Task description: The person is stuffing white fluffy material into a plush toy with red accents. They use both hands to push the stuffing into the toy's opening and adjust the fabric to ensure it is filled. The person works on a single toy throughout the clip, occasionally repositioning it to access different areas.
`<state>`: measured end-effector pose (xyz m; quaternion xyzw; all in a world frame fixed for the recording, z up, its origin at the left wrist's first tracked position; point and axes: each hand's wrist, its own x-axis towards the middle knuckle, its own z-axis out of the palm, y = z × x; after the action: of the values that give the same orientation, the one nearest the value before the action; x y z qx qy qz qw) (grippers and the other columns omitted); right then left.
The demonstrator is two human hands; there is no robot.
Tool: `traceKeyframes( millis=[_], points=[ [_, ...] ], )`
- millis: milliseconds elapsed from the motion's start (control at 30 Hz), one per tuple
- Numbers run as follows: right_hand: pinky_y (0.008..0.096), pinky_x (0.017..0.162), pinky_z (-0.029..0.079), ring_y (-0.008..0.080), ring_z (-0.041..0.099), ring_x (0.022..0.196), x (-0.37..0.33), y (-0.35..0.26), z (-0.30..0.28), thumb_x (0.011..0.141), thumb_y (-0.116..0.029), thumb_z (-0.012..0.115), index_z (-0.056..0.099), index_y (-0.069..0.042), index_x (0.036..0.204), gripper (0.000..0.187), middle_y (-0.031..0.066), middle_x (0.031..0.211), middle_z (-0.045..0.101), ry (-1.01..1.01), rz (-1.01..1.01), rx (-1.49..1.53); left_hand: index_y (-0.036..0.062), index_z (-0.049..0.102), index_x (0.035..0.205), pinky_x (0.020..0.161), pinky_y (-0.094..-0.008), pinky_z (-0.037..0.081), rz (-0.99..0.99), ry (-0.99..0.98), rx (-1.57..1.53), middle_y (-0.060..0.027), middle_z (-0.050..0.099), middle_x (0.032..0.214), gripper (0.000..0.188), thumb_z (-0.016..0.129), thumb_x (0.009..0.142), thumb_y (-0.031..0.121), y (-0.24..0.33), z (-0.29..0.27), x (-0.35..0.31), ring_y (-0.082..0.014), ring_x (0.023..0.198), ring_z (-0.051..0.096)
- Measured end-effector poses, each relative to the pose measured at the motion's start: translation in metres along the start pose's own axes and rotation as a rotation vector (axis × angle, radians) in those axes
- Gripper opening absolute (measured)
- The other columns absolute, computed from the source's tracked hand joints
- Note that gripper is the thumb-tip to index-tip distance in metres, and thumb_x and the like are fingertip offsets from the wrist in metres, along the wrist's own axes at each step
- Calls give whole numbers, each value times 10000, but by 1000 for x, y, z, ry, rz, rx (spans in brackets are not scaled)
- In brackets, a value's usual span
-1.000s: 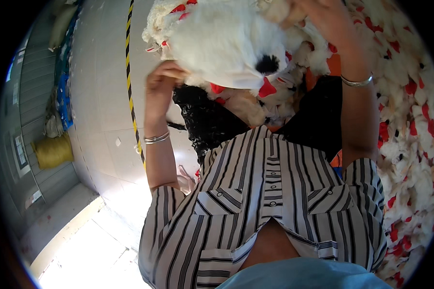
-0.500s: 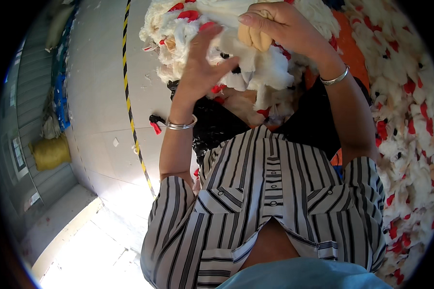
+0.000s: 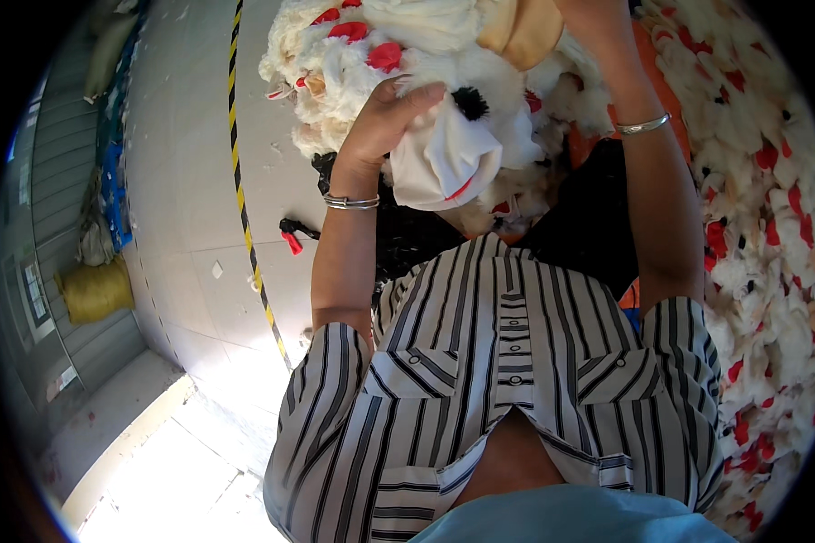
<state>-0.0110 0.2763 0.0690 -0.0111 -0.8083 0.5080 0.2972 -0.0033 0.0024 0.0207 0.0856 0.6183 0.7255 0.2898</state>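
A limp white plush toy skin (image 3: pixel 507 95) hangs between my hands over a heap of similar pieces. It has a black fluffy patch (image 3: pixel 469 103) and a smooth white cloth part (image 3: pixel 448 163) with a red line near its lower edge. My left hand (image 3: pixel 391 118) is closed on its left side, thumb on top, fingers mostly hidden behind. At the top edge of the view, my right hand (image 3: pixel 598 20) is against a tan cloth part (image 3: pixel 527 34) that seems to belong to the same skin. That hand's fingertips are cut off by the frame.
Under and behind the skin lies a white fluffy heap (image 3: pixel 317 113) with red bits. More white and red plush pieces (image 3: pixel 770 235) spread along the right. A black-and-yellow striped tape (image 3: pixel 237 154) runs along the floor. A yellow sack (image 3: pixel 95 288) stands far left.
My left hand, spread in the air before, has come down onto the plush skin and gripped it. My right hand has moved up and right, drawing the tan part toward the top edge.
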Motion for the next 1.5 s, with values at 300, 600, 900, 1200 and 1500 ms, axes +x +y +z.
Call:
traceKeyframes(
  millis=[300,600,900,1200,1500],
  points=[
    [297,660,485,139,616,694,-47,8,49,951,-370,641,691,2,978,377,88,757,665,-747,-268,-67,-10,679,1051,683,-276,561,48,267,-132,-79,725,925,316,659,938,285,-6,6,9,-146,787,699],
    [244,684,454,75,575,755,-41,5,40,993,-286,604,681,-21,1018,277,24,791,635,-710,-126,200,24,665,1153,799,-292,560,29,233,-75,-65,712,1059,323,657,955,278,-18,2,-2,-142,926,680],
    [292,582,421,133,532,639,-22,-14,19,950,-140,614,582,-18,833,172,66,716,564,-455,-84,98,-3,672,1143,812,-279,555,15,51,-164,-71,724,1028,381,647,954,327,-26,-13,-12,-136,921,692],
    [342,636,490,210,628,664,-62,-20,64,926,-405,654,633,-14,833,402,103,706,635,-767,-194,-241,4,633,1159,845,-315,545,11,335,-404,-107,687,1069,447,592,957,401,-24,21,19,-198,981,669],
    [351,602,455,188,541,593,-60,-15,62,976,-323,584,589,-4,778,376,90,658,572,-705,-104,22,3,644,1095,838,-322,540,61,300,-325,-94,683,1037,347,577,960,315,-11,31,12,-191,916,669]
  ],
)
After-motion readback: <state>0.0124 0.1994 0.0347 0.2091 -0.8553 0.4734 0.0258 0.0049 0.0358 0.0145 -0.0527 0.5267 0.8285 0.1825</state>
